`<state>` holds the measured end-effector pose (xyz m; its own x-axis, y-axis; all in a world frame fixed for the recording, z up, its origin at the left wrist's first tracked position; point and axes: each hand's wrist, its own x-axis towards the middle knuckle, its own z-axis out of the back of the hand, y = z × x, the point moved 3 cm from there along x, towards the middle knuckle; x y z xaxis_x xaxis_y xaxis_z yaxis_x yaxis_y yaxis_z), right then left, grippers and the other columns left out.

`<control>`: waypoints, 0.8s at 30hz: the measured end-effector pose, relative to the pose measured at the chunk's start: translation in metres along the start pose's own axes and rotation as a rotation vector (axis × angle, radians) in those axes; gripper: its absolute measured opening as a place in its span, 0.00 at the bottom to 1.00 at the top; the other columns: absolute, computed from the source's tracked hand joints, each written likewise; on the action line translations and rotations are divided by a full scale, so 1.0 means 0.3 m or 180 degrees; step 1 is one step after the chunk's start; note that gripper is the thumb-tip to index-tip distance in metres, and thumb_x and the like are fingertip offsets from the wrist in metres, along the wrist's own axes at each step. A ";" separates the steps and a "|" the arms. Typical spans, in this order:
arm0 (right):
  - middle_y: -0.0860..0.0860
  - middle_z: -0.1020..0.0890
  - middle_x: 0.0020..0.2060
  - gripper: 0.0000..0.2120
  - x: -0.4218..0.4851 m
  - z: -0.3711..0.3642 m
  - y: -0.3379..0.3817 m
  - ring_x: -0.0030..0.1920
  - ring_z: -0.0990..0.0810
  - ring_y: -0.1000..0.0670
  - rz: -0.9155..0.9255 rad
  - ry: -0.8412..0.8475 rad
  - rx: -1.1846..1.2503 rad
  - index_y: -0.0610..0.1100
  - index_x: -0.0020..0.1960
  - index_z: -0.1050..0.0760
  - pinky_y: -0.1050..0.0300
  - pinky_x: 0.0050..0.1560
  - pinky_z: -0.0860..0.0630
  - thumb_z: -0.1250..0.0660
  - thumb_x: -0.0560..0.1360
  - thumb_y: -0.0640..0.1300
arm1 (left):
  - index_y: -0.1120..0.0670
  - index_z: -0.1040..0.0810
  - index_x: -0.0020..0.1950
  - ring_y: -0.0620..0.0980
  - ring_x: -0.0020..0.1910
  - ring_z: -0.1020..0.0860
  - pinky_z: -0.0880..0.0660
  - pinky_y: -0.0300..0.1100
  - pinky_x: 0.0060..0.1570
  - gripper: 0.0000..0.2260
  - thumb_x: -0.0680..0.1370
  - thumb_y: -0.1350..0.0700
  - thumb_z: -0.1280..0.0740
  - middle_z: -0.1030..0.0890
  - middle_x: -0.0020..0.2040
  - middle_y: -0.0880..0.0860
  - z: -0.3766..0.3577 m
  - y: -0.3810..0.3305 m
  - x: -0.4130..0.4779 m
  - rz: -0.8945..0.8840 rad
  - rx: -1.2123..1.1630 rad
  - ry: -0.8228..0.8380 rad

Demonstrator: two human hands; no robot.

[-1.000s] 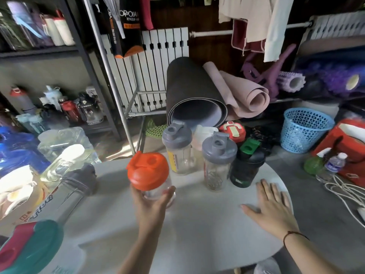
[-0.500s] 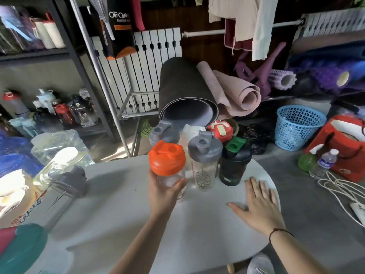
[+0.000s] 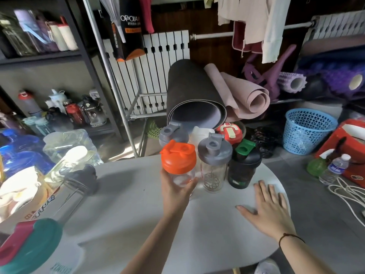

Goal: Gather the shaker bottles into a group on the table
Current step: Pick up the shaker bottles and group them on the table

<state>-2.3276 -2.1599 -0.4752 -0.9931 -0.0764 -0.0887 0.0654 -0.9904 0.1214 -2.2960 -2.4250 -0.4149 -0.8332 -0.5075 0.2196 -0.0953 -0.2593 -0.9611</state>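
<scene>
My left hand (image 3: 177, 191) grips a clear shaker bottle with an orange lid (image 3: 178, 159), held right beside a group at the far edge of the round white table (image 3: 138, 214). That group holds a clear grey-lidded shaker (image 3: 214, 155), a black shaker with a green flip cap (image 3: 244, 167), another grey-lidded shaker (image 3: 172, 133) behind, a white bottle (image 3: 199, 134) and a red-lidded one (image 3: 230, 132). My right hand (image 3: 268, 210) lies flat and empty on the table, fingers spread. A clear bottle with a dark lid (image 3: 79, 182) lies on its side at the left. A teal-lidded bottle (image 3: 29, 246) sits at the near left.
A cardboard box (image 3: 21, 196) and clear jugs (image 3: 67, 145) crowd the table's left. Rolled mats (image 3: 197, 95) lean behind the group. On the floor to the right are a blue basket (image 3: 308, 131), a red bag (image 3: 351, 147), small bottles (image 3: 335, 169) and a white cord (image 3: 347, 196).
My left hand carried the orange-lidded shaker forward and right, up against the grey-lidded shaker in the group. My right hand stayed flat on the table.
</scene>
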 end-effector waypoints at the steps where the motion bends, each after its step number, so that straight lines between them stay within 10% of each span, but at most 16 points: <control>1: 0.49 0.58 0.79 0.56 -0.001 0.002 0.002 0.79 0.59 0.45 -0.0004 0.0018 0.0006 0.47 0.78 0.59 0.45 0.77 0.56 0.68 0.59 0.78 | 0.50 0.36 0.70 0.49 0.61 0.25 0.25 0.49 0.60 0.46 0.57 0.38 0.23 0.25 0.62 0.51 0.002 0.002 -0.001 -0.0012 0.0021 -0.0008; 24: 0.48 0.46 0.78 0.41 -0.076 -0.009 0.050 0.77 0.48 0.43 -0.0358 -0.0123 0.0123 0.45 0.76 0.47 0.42 0.74 0.47 0.63 0.72 0.70 | 0.41 0.48 0.76 0.44 0.73 0.37 0.36 0.48 0.72 0.47 0.63 0.33 0.29 0.40 0.71 0.39 0.360 -0.031 -0.171 0.0005 0.0531 0.0754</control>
<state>-2.3037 -2.1734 -0.4742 -0.9970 0.0400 -0.0657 -0.0496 -0.9873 0.1509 -2.1935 -2.4855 -0.3991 -0.9391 -0.3071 0.1539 -0.0194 -0.4001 -0.9163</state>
